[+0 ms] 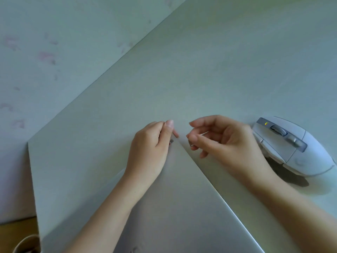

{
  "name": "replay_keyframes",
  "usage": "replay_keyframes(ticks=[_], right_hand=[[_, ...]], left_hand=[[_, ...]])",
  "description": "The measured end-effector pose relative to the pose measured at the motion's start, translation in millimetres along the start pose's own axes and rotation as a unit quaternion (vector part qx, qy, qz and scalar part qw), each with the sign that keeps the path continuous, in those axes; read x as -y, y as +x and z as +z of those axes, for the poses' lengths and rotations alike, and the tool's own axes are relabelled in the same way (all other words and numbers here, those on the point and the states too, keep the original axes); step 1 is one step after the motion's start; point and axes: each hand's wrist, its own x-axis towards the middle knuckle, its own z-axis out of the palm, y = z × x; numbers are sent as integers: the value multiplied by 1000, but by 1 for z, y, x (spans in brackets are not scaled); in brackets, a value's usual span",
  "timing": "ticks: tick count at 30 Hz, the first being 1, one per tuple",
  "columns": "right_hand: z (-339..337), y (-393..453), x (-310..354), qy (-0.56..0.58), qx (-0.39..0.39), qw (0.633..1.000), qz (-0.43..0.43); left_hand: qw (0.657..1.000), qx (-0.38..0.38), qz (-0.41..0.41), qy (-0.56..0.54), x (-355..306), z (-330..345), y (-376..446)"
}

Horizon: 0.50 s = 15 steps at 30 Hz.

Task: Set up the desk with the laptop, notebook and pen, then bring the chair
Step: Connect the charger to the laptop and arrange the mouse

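Observation:
A closed silver laptop [175,207] lies on the pale desk [200,70], its far corner pointing away from me near the middle of the view. My left hand [149,152] rests on that corner, thumb raised and fingers curled over the laptop's left edge. My right hand [224,139] hovers just right of the corner with its fingers bent and apart, holding nothing. Notebook, pen and chair are out of view.
A white computer mouse [293,147] sits on the desk right beside my right wrist. The desk's left edge meets a pale wall [36,61] with faint pink marks. At the bottom left there is wooden floor and a beige round object [27,243].

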Motion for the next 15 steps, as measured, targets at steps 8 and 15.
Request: replay_keyframes(ticks=[8,15], right_hand=[[4,-3,7,93,-10,994,56],[7,-8,-2,-34,-43,998,11]], left_hand=[[999,-15,-3,-40,-14,-12,-5],[1000,-26,-4,-14,-9,-5,-1]])
